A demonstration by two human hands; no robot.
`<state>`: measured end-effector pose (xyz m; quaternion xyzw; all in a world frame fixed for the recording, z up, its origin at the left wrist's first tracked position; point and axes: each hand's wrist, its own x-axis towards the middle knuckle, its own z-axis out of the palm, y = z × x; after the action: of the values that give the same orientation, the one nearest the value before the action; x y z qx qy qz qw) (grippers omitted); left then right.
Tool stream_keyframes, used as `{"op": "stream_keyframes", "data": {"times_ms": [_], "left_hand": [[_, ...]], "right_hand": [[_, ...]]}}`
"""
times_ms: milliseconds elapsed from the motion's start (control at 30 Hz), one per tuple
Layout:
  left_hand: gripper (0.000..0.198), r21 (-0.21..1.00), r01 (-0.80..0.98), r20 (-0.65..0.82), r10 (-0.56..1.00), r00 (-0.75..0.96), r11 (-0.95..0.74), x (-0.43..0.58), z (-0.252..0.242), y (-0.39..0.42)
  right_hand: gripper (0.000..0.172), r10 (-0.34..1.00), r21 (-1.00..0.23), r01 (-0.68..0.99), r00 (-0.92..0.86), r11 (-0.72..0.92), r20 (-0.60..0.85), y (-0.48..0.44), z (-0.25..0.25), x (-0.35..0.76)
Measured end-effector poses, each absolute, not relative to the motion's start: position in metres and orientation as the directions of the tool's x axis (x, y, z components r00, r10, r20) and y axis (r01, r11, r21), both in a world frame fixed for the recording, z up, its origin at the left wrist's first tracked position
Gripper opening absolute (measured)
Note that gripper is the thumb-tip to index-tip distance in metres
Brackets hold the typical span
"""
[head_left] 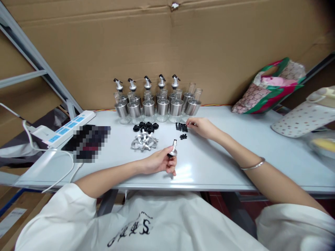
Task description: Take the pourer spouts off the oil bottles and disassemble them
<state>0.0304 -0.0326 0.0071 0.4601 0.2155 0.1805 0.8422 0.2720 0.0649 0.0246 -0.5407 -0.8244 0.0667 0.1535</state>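
My left hand (159, 161) is closed around a bottle pourer (173, 152) with a silver spout and a black base, held upright near the table's front edge. My right hand (201, 126) reaches forward, its thumb and fingertips pinched at the right end of a row of small black levers (180, 127). Just below that row is a cluster of tiny black caps (183, 136). Left of them lie a heap of silver spouts (144, 142) and a group of black ribbed stoppers (149, 127).
Glass bottles with steel sleeves (162, 106) stand in two rows at the back; several rear ones carry pourers (148, 83). A power strip (70, 128) and a pixelated dark object (90, 143) are at left. A patterned bag (261, 92) and a dotted container (300, 116) stand right.
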Motion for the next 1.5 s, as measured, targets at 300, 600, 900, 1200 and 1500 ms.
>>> {"op": "stream_keyframes", "data": {"times_ms": [300,600,900,1200,1500], "left_hand": [[0.039,0.852,-0.083,-0.219,0.496,0.840,0.517,0.030,0.007,-0.032],[0.039,0.849,-0.076,-0.229,0.493,0.839,0.523,0.030,0.007,-0.032],[0.038,0.853,-0.098,-0.200,0.494,0.846,0.513,0.030,0.007,-0.033],[0.039,0.848,-0.079,-0.235,0.506,0.830,0.524,0.031,0.009,-0.033],[0.056,0.830,-0.046,-0.288,0.498,0.818,0.555,0.031,0.006,-0.030]], "right_hand": [[0.030,0.934,-0.216,0.909,-0.353,0.358,0.062,0.073,0.024,0.286],[0.027,0.935,-0.167,0.921,-0.339,0.352,0.103,0.070,0.019,0.280],[0.021,0.922,-0.196,0.902,-0.361,0.384,0.143,0.069,0.021,0.275],[0.023,0.894,-0.285,0.852,-0.382,0.439,0.235,0.069,0.019,0.270],[0.024,0.838,-0.265,0.822,-0.389,0.503,0.383,0.057,0.030,0.265]]}}
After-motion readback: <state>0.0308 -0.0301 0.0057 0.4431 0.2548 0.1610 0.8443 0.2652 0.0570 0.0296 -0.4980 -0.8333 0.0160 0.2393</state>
